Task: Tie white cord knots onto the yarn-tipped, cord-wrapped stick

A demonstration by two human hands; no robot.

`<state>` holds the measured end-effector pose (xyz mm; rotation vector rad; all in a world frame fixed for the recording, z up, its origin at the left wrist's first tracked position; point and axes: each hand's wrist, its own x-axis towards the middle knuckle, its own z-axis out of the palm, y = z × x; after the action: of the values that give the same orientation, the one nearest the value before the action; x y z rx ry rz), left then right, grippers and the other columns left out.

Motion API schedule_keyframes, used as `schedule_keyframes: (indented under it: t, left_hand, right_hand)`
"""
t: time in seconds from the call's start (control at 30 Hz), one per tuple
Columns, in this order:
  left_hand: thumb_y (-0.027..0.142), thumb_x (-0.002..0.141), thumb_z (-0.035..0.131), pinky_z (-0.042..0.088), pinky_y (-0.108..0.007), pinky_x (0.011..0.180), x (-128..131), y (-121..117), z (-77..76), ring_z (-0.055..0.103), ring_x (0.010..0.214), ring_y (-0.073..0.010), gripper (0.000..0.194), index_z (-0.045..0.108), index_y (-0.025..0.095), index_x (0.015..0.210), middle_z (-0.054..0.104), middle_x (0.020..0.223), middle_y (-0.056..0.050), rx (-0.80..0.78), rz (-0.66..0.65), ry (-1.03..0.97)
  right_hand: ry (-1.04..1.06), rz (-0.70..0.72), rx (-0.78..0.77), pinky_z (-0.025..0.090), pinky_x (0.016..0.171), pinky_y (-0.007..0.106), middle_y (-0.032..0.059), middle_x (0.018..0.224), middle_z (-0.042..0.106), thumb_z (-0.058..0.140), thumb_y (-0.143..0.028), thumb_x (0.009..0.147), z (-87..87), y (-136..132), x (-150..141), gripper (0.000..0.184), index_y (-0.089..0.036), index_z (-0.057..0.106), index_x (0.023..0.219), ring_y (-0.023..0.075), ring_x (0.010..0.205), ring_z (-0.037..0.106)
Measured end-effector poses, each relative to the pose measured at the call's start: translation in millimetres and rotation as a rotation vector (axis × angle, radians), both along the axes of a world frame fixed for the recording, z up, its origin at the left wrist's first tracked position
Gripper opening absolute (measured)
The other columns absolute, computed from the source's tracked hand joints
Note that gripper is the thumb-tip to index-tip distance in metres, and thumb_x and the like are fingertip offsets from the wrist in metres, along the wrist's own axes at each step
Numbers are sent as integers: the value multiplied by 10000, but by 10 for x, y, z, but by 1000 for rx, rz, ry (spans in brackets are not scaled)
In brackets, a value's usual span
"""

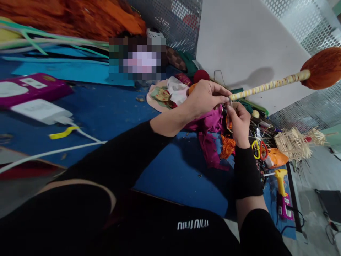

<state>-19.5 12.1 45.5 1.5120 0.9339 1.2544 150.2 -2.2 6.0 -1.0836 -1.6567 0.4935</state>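
A slim stick wrapped in yellow and white bands slants up to the right, with a rounded orange-brown fibre bulb on its far end. My left hand pinches its near end between thumb and fingers. Just below, my right hand is closed, thumb against fingers, right beside that end; a small greyish bit shows between the hands, too small to name. Under both hands lie magenta cloth and a crumpled orange piece.
On the blue table are scissors, a yellow glue gun, a purple power strip and a white charger with its cable. A woven straw piece sits at the right. Behind stands a white board.
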Motion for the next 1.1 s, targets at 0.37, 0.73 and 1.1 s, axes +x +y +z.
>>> schedule_keyframes:
  t: [0.37,0.73,1.1]
  left_hand:
    - [2,860,675,546,-220,635,54,154,-156,700,651,-128,286,692,189,1075,769,730,20,52,96,-87]
    - [104,858,660,606,-286,799,118,87,-262,780,871,-196,356,599,190,1198,802,870,-2,246,78,112]
    - [196,904,631,509,-293,678,208,-148,-279,768,810,-235,219,627,212,1123,781,879,-18,474,243,648]
  right_hand:
    - [-372,-299,461,472,696,286,10,731,638,458,-367,1076,19,-122,-8,346,-219,620,808,128,690,593]
    - [-676,-410,604,365,632,290,24,737,566,392,-363,1116,180,-239,51,430,-197,728,904,136,676,502]
    - [-891,-411,358,354,654,272,46,954,639,470,-359,1102,325,-139,271,316,-216,735,1009,123,757,524]
